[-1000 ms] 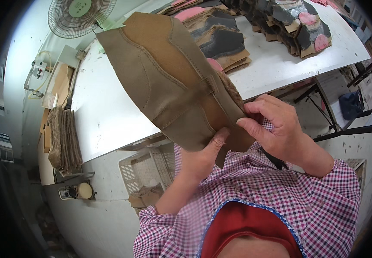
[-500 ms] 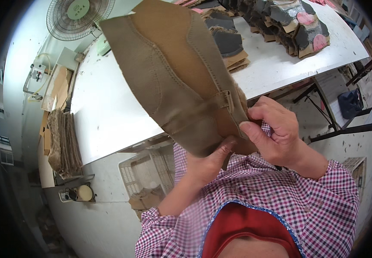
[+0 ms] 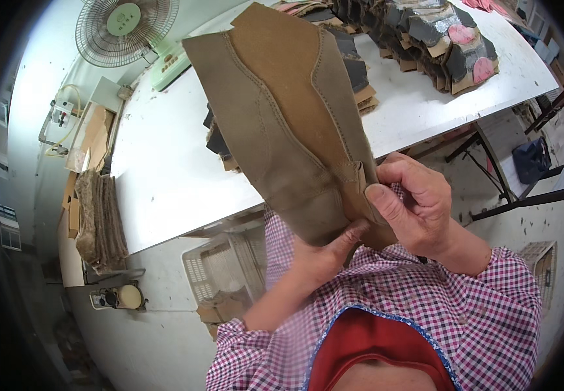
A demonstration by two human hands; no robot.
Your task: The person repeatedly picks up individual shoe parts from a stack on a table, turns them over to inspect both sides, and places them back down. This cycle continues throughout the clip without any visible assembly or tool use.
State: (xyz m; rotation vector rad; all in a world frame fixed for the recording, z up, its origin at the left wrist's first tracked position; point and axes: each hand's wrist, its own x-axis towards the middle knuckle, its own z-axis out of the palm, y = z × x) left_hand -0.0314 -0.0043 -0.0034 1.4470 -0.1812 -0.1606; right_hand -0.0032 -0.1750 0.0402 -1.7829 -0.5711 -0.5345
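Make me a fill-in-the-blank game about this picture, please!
1. The right hand sits ____ (higher or lower?) in the picture than the left hand; both hold the brown stitched piece.
2. The fan is at the top ____ of the picture.
3. The round patches on the dark stack are coloured ____.

Missing words: higher; left; pink.

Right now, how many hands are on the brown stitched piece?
2: the left hand at the lower end of the brown stitched piece, the right hand low on its right edge. No other hand shows.
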